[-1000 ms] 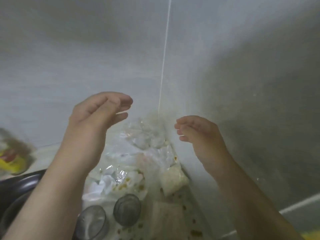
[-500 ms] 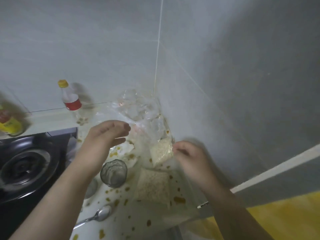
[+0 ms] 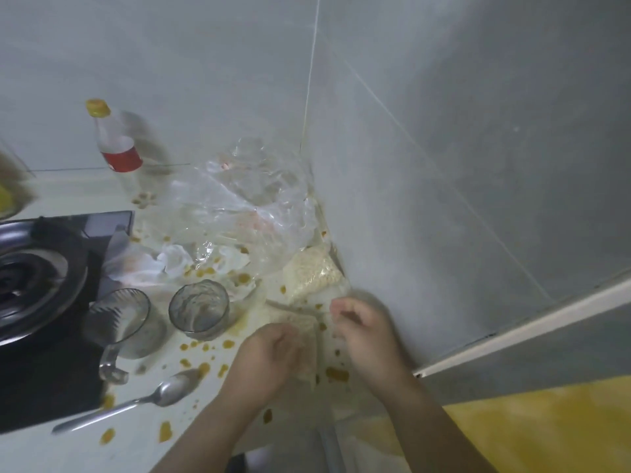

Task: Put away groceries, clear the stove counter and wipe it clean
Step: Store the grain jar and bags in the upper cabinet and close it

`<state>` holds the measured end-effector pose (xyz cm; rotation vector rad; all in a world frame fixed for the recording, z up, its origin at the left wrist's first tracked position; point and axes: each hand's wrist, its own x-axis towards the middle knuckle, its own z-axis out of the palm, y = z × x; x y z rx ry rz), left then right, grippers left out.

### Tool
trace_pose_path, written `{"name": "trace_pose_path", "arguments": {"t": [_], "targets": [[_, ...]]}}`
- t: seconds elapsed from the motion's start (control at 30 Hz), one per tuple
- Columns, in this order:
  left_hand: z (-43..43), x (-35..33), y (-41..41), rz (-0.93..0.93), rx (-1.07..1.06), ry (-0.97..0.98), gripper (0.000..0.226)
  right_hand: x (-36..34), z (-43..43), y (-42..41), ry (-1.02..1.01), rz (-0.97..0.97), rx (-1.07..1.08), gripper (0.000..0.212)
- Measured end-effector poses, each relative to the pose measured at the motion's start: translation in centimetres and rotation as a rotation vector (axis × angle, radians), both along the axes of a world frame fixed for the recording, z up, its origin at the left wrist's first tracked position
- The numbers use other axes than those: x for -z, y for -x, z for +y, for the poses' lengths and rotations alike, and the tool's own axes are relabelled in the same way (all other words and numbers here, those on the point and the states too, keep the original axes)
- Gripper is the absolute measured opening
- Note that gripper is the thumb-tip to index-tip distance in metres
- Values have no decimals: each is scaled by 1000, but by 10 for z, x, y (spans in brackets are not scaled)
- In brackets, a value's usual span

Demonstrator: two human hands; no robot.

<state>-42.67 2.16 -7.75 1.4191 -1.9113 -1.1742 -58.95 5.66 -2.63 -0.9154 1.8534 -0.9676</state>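
Both hands have dropped to the flat clear packet of pale grain (image 3: 304, 320) lying between them on the worktop (image 3: 143, 435). The left hand (image 3: 269, 356) grips it; I cannot tell the right hand's (image 3: 362, 331) hold. Better to lift it level, supported underneath.

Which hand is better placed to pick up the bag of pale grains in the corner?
Probably the right hand: it lies right beside the grain bag, by the wall; the left hand is farther, over the flat packet.

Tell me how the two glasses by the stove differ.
The handled glass has a handle pointing toward the camera; the plain glass shows none. The handled glass stands against the stove; the plain glass stands farther from it. Both are clear, upright and unheld.
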Motion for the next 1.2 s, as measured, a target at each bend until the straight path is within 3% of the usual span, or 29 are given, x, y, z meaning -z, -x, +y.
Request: {"name": "trace_pose_path", "arguments": {"t": [0.03,0.13,0.27,0.47,0.53,0.63,0.7,0.8,0.9,1.0,1.17,1.2], "targets": [[2,10,3,-44,12,76,8,1,-2,1,8,8,4,21],[5,33,10,-138,36,294,27,9,-10,3,30,-24,15,26],[16,48,17,-330,12,288,58,17,-14,-1,56,-83,37,19],[18,61,21,-350,0,328,31,19,-6,0,28,-70,-28,17],[17,56,20,-313,-22,330,21,19,-7,2,39,-44,-25,16],[12,45,16,-187,-94,251,28,17,-15,4,39,-16,15,16],[9,37,11,-128,-141,182,17,15,-20,3,17,-14,24,17],[6,29,1,-25,-275,64,15,21,-20,-2,-149,23,-47,19],[4,27,-5,55,-347,-17,19,32,-12,-22,-329,-95,-112,10],[2,29,-10,101,-357,-38,21,44,-8,-38,-298,-219,-124,18],[4,25,-19,296,-276,-103,6,47,-11,-50,-207,-180,-116,13],[4,25,-22,302,-267,-117,17,48,-11,-51,-200,-192,-121,10]]}}
